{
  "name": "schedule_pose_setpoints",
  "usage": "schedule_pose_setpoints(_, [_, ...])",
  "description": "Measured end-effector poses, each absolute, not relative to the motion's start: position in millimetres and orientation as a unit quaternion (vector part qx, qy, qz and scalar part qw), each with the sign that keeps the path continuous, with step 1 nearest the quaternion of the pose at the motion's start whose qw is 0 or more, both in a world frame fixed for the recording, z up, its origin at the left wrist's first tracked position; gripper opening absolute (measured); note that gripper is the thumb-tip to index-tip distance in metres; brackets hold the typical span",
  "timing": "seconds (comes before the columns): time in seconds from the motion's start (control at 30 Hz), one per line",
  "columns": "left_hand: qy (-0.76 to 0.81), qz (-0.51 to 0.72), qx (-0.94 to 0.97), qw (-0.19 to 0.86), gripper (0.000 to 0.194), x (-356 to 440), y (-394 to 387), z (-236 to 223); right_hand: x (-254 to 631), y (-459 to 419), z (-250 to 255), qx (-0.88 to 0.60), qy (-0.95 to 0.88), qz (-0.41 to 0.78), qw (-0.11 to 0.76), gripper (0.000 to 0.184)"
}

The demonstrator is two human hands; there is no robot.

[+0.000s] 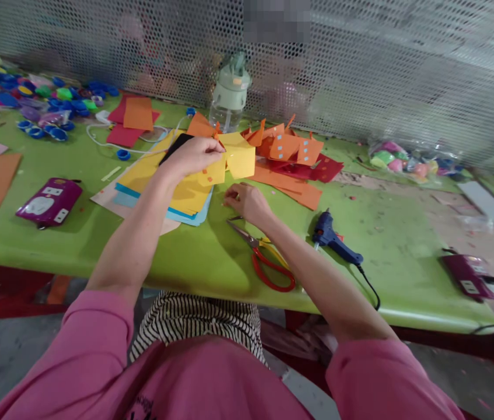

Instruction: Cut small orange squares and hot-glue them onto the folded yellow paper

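Observation:
My left hand (pixel 198 154) pinches the orange top of a folded yellow paper shape (pixel 241 158), which looks like a small box or lantern. It hangs over a stack of yellow and blue paper sheets (pixel 150 181). To the right, my right hand (pixel 247 201) is low over the table with its fingers curled together; whatever they may hold is too small to make out. Just below it lie red-handled scissors (pixel 273 280) and a yellow-handled tool (pixel 277 254), partly hidden by my forearm. Several folded orange paper shapes (pixel 288 146) stand behind my hands.
A blue glue gun (pixel 332 236) with a cord lies right of my forearm. A water bottle (pixel 229 96) stands against the perforated metal screen (pixel 361 76). Purple power boxes (pixel 49 201) sit at both sides. Blue caps (pixel 58 105) are heaped at back left. Orange strips (pixel 291 185) lie beyond my right hand.

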State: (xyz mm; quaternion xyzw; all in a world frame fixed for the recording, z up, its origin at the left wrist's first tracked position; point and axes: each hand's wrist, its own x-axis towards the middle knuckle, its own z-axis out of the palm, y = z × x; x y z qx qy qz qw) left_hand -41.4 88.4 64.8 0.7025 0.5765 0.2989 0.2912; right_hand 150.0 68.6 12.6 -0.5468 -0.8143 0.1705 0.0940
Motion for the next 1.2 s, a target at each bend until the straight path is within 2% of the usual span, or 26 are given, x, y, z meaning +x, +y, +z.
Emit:
schedule_pose_setpoints(0.3, [0.560,0.287,0.716,0.304,0.025,-38.4,92.2,57.6,155.1,61.8,21.7,-0.554,-0.799,0.211,0.098,0.008])
schedule_pose_setpoints(0.37, [0.552,0.283,0.723,0.303,0.026,-35.7,92.4,56.7,165.8,57.2,29.1,-0.546,-0.793,0.221,0.153,0.007])
schedule_pose_setpoints(0.5, [0.526,0.282,0.738,0.316,0.028,-28.1,91.2,56.7,185.5,61.2,39.5,-0.511,-0.729,0.313,0.331,0.004])
schedule_pose_setpoints(0.6, [0.509,0.277,0.748,0.324,0.027,-22.2,88.7,57.5,189.4,69.3,40.8,-0.487,-0.695,0.351,0.395,0.013])
schedule_pose_setpoints(0.73, [0.494,0.261,0.758,0.335,0.027,-16.7,85.4,59.8,185.6,73.1,39.3,-0.457,-0.689,0.343,0.446,0.021])
schedule_pose_setpoints(0.97, [0.485,0.261,0.762,0.341,0.028,-13.6,81.7,65.0,184.5,71.9,40.3,-0.456,-0.695,0.304,0.465,0.019])
schedule_pose_setpoints(1.2, [0.477,0.276,0.765,0.333,0.027,-12.6,83.0,62.1,187.2,69.9,40.6,-0.460,-0.689,0.323,0.458,0.018])
